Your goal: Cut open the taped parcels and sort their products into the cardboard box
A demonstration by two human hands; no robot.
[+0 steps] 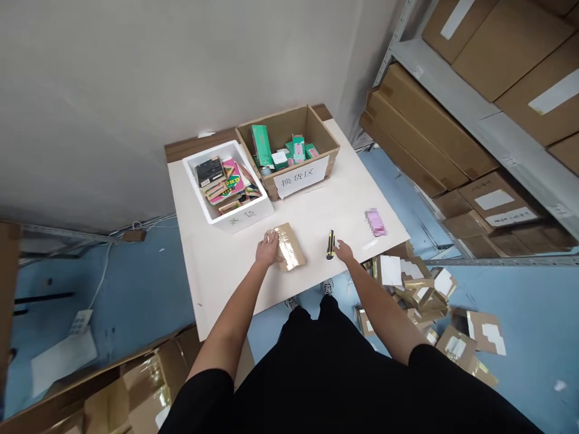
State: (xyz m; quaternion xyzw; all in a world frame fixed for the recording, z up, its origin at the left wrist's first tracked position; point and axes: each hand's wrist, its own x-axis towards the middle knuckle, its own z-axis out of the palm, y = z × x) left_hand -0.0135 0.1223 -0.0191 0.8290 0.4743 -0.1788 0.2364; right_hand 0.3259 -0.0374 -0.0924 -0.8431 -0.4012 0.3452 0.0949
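A small brown cardboard box (291,246), with shiny clear tape across its top, lies near the front of the white table. My left hand (268,247) grips its left side, fingers over the top edge. To the right of the box is a black and yellow box cutter (330,245). My right hand (343,251) has its fingers closed at the cutter's right side; the fingertips are small and partly hidden. A pink item (375,222), blurred by pixels, lies further right on the table (217,265).
Behind the small box stand a white foam bin (246,218) of mixed packages and an open carton (332,158) holding green and pink boxes. Shelves (470,90) with cartons rise at the right. Flattened cardboard (420,283) litters the floor; more boxes (136,386) lie lower left.
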